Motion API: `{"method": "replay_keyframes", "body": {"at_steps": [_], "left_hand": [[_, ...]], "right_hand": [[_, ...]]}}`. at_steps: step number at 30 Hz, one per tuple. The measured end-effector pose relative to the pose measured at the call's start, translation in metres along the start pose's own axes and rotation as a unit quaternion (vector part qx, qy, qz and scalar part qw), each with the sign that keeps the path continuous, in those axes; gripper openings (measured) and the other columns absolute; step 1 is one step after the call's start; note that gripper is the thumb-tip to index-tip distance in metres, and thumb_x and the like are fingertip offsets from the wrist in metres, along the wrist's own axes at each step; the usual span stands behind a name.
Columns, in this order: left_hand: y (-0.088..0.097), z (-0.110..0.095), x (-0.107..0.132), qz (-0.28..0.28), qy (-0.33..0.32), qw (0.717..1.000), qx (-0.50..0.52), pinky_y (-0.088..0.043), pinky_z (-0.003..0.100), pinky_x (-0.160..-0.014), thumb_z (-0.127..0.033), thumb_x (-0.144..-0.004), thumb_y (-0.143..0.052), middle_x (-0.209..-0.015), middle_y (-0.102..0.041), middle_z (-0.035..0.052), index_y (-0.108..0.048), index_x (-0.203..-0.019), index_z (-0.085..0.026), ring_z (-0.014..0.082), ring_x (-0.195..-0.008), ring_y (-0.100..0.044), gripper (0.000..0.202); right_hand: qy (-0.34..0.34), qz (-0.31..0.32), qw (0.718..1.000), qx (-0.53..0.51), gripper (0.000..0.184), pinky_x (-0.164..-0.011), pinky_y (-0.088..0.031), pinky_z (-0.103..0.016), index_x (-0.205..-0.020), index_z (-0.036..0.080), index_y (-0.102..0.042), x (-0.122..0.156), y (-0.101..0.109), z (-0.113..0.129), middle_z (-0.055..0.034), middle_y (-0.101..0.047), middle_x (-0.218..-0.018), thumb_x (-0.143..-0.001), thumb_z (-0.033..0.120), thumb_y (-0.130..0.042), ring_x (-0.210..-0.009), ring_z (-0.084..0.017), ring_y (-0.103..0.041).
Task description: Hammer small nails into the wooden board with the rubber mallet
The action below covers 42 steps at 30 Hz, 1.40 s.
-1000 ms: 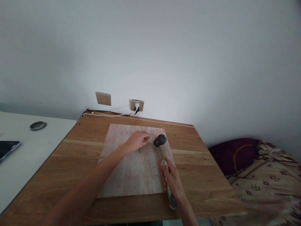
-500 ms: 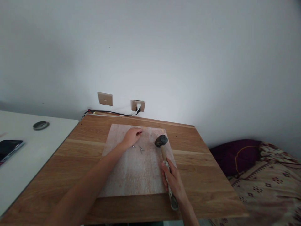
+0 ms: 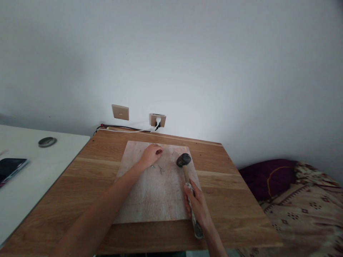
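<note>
My right hand (image 3: 197,203) is wrapped round the handle of a mallet (image 3: 183,160) with a dark head and a worn, pale grip. Its head is over the right side of a whitish wooden board (image 3: 150,203). Toward the back of that board, my left hand (image 3: 150,155) has its fingers curled together; whatever is between the fingertips is too small to make out. A few small metal nails (image 3: 161,169) lie on the board between the two hands.
The board lies on a brown wooden table (image 3: 230,200) against a wall. Cables (image 3: 125,130) run along the back edge to a wall socket (image 3: 158,120). On a white table to the left are a phone (image 3: 12,169) and a roll of tape (image 3: 47,142). Patterned bedding (image 3: 302,210) is at right.
Both hands and the mallet stay practically where they were. Only a very slight shift of the camera view shows.
</note>
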<state>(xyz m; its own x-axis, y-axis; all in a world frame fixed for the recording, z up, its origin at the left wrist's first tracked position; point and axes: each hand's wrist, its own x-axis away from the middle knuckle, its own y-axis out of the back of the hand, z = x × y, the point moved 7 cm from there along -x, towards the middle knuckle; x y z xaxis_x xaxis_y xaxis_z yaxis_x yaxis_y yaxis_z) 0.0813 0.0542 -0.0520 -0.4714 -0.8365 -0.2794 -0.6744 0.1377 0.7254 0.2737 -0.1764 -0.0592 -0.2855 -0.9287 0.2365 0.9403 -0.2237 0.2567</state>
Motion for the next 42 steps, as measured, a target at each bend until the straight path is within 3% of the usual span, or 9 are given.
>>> {"method": "replay_keyframes", "body": {"at_steps": [4, 12, 17, 28, 31, 35, 37, 42], "left_hand": [[0.000, 0.000, -0.001, 0.000, 0.013, 1.000, 0.010, -0.063, 0.047, -0.096, -0.035, -0.105, -0.071, -0.116, -0.077, 0.0074, -0.074, -0.116, -0.017, 0.0233, -0.104, -0.075, 0.022], [0.001, 0.003, 0.000, 0.006, 0.045, 0.999, 0.030, -0.065, 0.047, -0.094, -0.036, -0.105, -0.071, -0.125, -0.074, 0.0096, -0.068, -0.133, -0.017, 0.0246, -0.106, -0.075, 0.034], [0.003, 0.005, 0.001, 0.005, 0.076, 0.997, 0.024, -0.064, 0.048, -0.095, -0.036, -0.104, -0.072, -0.130, -0.072, 0.0107, -0.068, -0.134, -0.018, 0.0260, -0.110, -0.074, 0.036], [0.004, 0.001, -0.002, 0.015, 0.063, 0.997, 0.029, -0.064, 0.047, -0.093, -0.037, -0.105, -0.071, -0.130, -0.072, 0.0105, -0.067, -0.135, -0.018, 0.0253, -0.108, -0.073, 0.036], [0.014, 0.000, 0.002, 0.037, 0.036, 0.998, 0.033, -0.063, 0.043, -0.090, -0.033, -0.101, -0.074, -0.122, -0.072, 0.0087, -0.069, -0.126, -0.016, 0.0230, -0.101, -0.072, 0.030], [0.030, -0.005, 0.025, 0.112, -0.027, 0.992, 0.042, -0.057, 0.031, -0.083, -0.014, -0.071, -0.089, -0.101, -0.071, 0.0035, -0.078, -0.094, -0.020, 0.0204, -0.087, -0.069, 0.026], [0.035, -0.007, 0.037, 0.145, -0.050, 0.987, 0.043, -0.055, 0.030, -0.083, -0.012, -0.063, -0.089, -0.094, -0.071, 0.0027, -0.079, -0.082, -0.022, 0.0213, -0.086, -0.069, 0.024], [0.036, -0.007, 0.046, 0.175, -0.062, 0.982, 0.030, -0.054, 0.028, -0.083, -0.010, -0.074, -0.082, -0.086, -0.073, 0.0014, -0.077, -0.075, -0.023, 0.0202, -0.086, -0.071, 0.014]], "right_hand": [[0.007, 0.018, 1.000, 0.009, 0.042, -0.028, -0.039, -0.020, -0.096, 0.025, -0.057, -0.003, -0.012, 0.021, 0.0114, -0.048, -0.053, -0.095, 0.067, -0.063, -0.034, -0.011, -0.041], [0.070, 0.074, 0.994, 0.034, 0.040, -0.029, -0.037, -0.020, -0.106, 0.022, -0.062, -0.037, -0.060, 0.059, 0.0100, -0.051, -0.056, -0.095, 0.060, -0.059, -0.035, -0.012, -0.046], [0.090, 0.076, 0.991, 0.057, 0.035, -0.029, -0.038, -0.020, -0.108, 0.021, -0.062, -0.044, -0.072, 0.059, 0.0091, -0.053, -0.055, -0.098, 0.054, -0.055, -0.035, -0.012, -0.049], [0.085, 0.064, 0.994, 0.035, 0.040, -0.028, -0.034, -0.018, -0.104, 0.023, -0.060, -0.043, -0.076, 0.054, 0.0124, -0.047, -0.049, -0.097, 0.062, -0.056, -0.032, -0.011, -0.044], [0.077, 0.058, 0.995, 0.016, 0.042, -0.028, -0.034, -0.017, -0.099, 0.024, -0.056, -0.036, -0.070, 0.049, 0.0123, -0.046, -0.050, -0.096, 0.066, -0.056, -0.033, -0.010, -0.042], [0.053, 0.048, 0.997, -0.004, 0.047, -0.027, -0.033, -0.017, -0.093, 0.025, -0.053, -0.022, -0.055, 0.035, 0.0120, -0.046, -0.053, -0.094, 0.072, -0.060, -0.032, -0.009, -0.038], [0.043, 0.048, 0.998, -0.012, 0.048, -0.026, -0.032, -0.017, -0.092, 0.025, -0.054, -0.016, -0.050, 0.027, 0.0116, -0.047, -0.054, -0.093, 0.073, -0.061, -0.032, -0.008, -0.038], [0.032, 0.055, 0.998, -0.018, 0.047, -0.027, -0.034, -0.018, -0.102, 0.024, -0.060, -0.012, -0.048, 0.018, 0.0112, -0.049, -0.056, -0.094, 0.069, -0.064, -0.033, -0.008, -0.038]]}}
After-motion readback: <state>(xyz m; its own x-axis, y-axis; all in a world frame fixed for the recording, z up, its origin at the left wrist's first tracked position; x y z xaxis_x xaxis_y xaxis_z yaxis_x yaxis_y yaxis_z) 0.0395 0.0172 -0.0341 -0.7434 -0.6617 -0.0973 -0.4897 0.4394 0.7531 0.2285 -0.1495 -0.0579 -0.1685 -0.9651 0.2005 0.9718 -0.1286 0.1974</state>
